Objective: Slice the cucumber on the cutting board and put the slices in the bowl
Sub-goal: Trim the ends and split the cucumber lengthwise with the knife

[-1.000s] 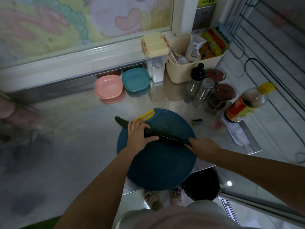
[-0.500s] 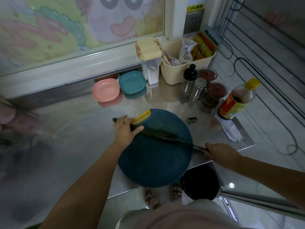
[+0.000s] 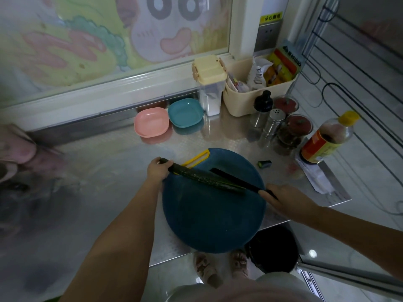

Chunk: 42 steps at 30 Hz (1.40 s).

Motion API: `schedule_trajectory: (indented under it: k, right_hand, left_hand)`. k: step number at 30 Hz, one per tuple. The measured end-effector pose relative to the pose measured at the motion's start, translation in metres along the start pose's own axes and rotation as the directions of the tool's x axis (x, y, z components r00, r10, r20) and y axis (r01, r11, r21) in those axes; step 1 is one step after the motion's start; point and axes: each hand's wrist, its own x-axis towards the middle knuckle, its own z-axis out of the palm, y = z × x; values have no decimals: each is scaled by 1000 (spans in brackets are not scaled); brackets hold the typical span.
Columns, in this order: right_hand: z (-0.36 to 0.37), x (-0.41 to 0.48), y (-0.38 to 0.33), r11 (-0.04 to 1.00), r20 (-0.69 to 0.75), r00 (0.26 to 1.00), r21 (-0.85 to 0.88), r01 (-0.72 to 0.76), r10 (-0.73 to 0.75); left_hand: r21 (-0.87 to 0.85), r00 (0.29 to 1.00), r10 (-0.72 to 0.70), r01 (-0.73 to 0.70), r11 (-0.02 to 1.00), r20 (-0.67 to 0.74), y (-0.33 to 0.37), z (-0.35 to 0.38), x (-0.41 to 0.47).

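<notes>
At the edge of the cutting board [image 3: 213, 216], left grip [image 3: 157, 172] has slid to clasp the cucumber [image 3: 202, 177] tip; right grip [image 3: 285, 198] grasps the knife [image 3: 232, 177], slicing seemingly ready.

- cucumber [image 3: 207, 179]: long, dark green, bumpy skin; lies slantwise across the far half of the cutting board, left end past the rim.
- cutting board [image 3: 213, 221]: round, dark blue, yellow handle at far left; flat on the steel counter [image 3: 109, 171].
- knife [image 3: 235, 178]: black, just behind the cucumber.
- cucumber stub [image 3: 264, 164]: on the counter, right of the board.
- pink bowl [image 3: 151, 122], teal bowl [image 3: 185, 112]: side by side, at the back.
</notes>
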Motion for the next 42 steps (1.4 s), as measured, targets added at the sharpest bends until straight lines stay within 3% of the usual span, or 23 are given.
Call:
schedule_trajectory:
  k: [3,10,13,16,20,31,42]
  right_hand:
    - [0,15,-8,999,10,1000,-38,23,-23]
    - [-10,26,-30,993,4,993,-19,119,-119]
    - [-10,23,-30,987,-6,987,4,159,-159]
    - [-7,23,-28,982,13,983,55,183,-184]
    - [-1,31,-21,971,20,978,127,205,-209]
    - [6,56,-19,950,80,947,41,308,-311]
    - [5,67,-13,948,67,946,41,316,-318]
  left_hand:
    - [64,1000,1,-3,998,25,6,0,-3]
    - [22,999,1,-2,1000,40,14,-1,-11]
    - [-28,994,5,-2,1000,111,12,1,-25]
    - [37,985,-43,37,999,166,-9,6,-42]
    - [86,995,-25,17,996,98,-30,10,-49]
    - [138,1000,-3,3,990,2,-37,8,-51]
    - [133,1000,16,-18,991,21,-34,10,-53]
